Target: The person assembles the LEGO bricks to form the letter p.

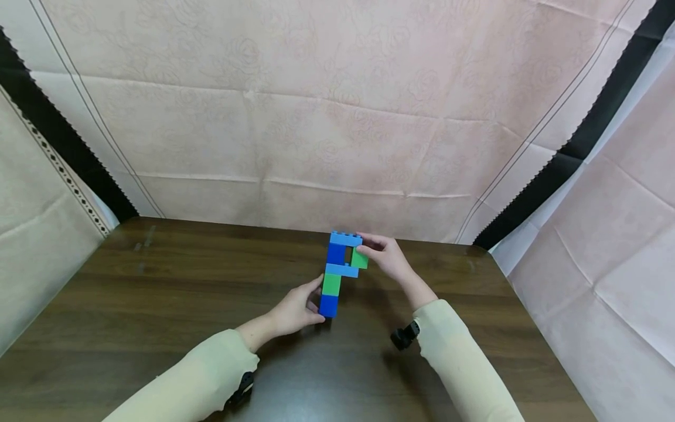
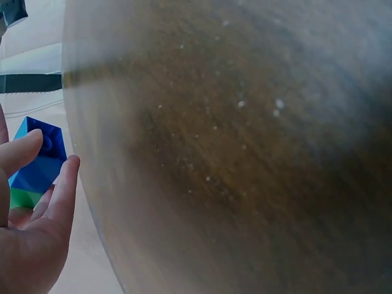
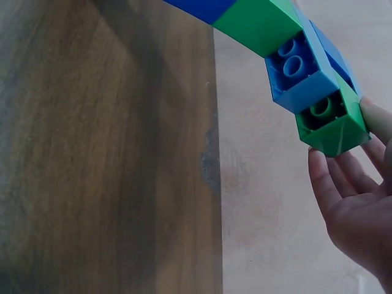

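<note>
A structure of toy building bricks point(image 1: 341, 270) is held up between both hands, its hollow underside showing in the wrist views. From the bottom it has a dark blue brick point(image 1: 328, 306), a green brick point(image 1: 331, 285) and a long light blue brick. Above that, a dark blue brick point(image 1: 336, 254) and a second green brick point(image 1: 360, 258) flank a gap under the top light blue brick point(image 1: 345, 239). My left hand point(image 1: 296, 309) grips the lower end at the dark blue brick. With thumb and fingers, my right hand point(image 1: 389, 258) holds the upper right green brick.
A brown wooden table point(image 1: 211, 275) lies beneath the hands. Pale patterned cloth point(image 1: 316, 135) hangs behind its far edge, with more cloth at both sides. Black bands point(image 1: 585, 138) run along the cloth seams. A dark wrist device point(image 1: 405, 336) sits at the right sleeve.
</note>
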The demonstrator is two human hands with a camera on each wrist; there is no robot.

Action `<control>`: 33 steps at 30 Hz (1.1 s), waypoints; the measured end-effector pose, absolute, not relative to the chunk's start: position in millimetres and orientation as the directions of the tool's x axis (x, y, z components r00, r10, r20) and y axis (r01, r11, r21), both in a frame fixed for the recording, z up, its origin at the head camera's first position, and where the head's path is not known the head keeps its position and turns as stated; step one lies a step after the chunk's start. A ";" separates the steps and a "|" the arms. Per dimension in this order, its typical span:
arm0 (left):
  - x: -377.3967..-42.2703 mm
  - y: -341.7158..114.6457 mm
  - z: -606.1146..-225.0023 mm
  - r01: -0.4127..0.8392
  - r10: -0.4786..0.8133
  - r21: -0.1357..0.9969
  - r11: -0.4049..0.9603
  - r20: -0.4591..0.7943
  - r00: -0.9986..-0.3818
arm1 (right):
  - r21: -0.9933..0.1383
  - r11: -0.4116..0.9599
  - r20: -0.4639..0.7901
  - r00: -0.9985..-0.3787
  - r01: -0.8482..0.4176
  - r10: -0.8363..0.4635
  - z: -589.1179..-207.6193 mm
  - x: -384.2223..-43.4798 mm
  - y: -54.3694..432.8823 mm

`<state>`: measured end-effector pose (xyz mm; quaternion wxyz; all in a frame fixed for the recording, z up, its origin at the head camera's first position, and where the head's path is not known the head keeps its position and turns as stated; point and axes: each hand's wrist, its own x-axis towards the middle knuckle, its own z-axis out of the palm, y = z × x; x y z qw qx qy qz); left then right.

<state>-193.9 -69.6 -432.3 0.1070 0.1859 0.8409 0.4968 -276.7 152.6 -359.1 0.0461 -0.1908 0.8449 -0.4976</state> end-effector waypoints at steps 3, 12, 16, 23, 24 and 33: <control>-193.1 -69.6 -433.1 0.213 0.418 0.870 0.445 0.009 -0.908 | -0.860 0.446 0.091 -0.934 -0.249 -0.345 -371.1 -285.6 154.5; -195.4 -67.4 -437.9 0.206 0.385 0.864 0.459 0.015 -0.923 | -0.869 0.453 0.084 -0.960 -0.202 -0.267 -392.2 -298.1 150.3; -196.7 -65.9 -441.7 0.211 0.375 0.861 0.462 0.026 -0.927 | -0.868 0.463 0.069 -0.966 -0.182 -0.249 -397.9 -301.1 147.9; -196.6 -64.2 -444.3 0.176 0.343 0.860 0.479 0.001 -0.939 | -0.878 0.464 0.006 -0.973 -0.117 -0.232 -404.3 -302.9 146.6; -196.4 -63.6 -444.1 0.169 0.337 0.859 0.484 -0.005 -0.942 | -0.878 0.466 -0.005 -0.973 -0.105 -0.229 -405.8 -303.5 146.7; -198.8 -60.6 -446.7 0.147 0.333 0.848 0.510 -0.037 -0.942 | -0.897 0.442 -0.104 -0.977 0.011 -0.186 -425.0 -313.1 146.6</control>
